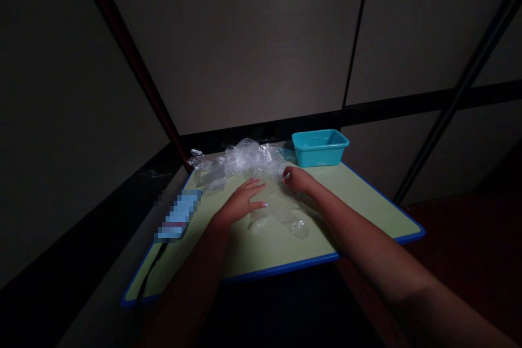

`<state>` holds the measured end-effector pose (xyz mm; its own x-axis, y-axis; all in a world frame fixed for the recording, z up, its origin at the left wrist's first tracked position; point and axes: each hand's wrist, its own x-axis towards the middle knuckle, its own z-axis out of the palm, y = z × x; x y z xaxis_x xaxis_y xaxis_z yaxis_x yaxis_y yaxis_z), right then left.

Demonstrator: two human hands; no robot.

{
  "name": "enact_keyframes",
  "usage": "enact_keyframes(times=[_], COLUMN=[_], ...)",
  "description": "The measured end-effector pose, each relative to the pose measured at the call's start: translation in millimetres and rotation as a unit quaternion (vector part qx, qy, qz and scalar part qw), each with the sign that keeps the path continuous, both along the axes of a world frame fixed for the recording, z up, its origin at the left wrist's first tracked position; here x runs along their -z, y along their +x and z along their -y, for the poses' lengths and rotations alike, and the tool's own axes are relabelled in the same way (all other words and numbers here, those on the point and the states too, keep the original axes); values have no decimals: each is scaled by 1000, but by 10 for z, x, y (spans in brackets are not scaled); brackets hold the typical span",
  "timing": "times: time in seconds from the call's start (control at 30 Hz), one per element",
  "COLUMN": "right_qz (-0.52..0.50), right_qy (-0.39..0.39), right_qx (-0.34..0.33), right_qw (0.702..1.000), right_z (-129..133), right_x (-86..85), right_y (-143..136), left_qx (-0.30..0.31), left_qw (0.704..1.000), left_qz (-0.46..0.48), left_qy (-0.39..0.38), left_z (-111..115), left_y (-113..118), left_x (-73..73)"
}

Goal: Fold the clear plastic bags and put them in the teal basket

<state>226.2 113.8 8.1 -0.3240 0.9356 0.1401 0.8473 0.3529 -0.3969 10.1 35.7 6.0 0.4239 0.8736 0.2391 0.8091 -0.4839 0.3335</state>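
Note:
A thin, clear plastic piece (pixel 281 213) lies flat on the table between my hands, with rounded, lobe-like ends on the near side; I cannot tell whether it is a bag or a glove. My left hand (pixel 243 200) rests over its left side, palm down with fingers spread. At its far right, my right hand (pixel 297 179) is closed in a pinch, seemingly on the edge of this plastic; the fingertips are partly hidden. Just beyond both hands sits a crumpled heap of clear plastic (pixel 248 157).
The pale green table (pixel 367 206) has a blue rim. A turquoise plastic basket (pixel 320 155) stands at its far right corner. At the left edge lies a phone (pixel 179 216), its screen blurred out, with a dark strap (pixel 150 269). Wall panels (pixel 253 43) rise behind.

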Motion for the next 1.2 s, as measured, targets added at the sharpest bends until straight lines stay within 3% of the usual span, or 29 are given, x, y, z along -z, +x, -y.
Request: enact_keyframes(times=[0.13,0.27,0.43,0.57,0.7,0.77,0.9,1.2], right_qz=[29,35,24,-58,-139,-118,-1,40], right_qy=[-21,-16,0,15,13,11,5,2], right_qx=[-11,-16,-55,-136,-201,-185,-87,-1], right_qw=[999,999,998,989,970,976,996,999], right_z=[-9,-15,-13,12,39,42,25,-8], right_x=[5,-3,11,24,24,20,12,-74], right_y=[35,41,8,-35,-73,-77,-40,95], left_qx=[35,42,34,-16,-28,-10,2,-66], left_qw=[995,991,996,993,997,1000,992,977], left_qz=[-24,3,79,102,53,11,-69,-112], left_qy=[-91,-128,-32,62,52,-5,-109,-167], left_z=[50,83,68,52,53,55,70,147], left_y=[38,62,54,34,47,72,115,133], left_x=[-16,-20,-36,-75,-40,12,94,39])
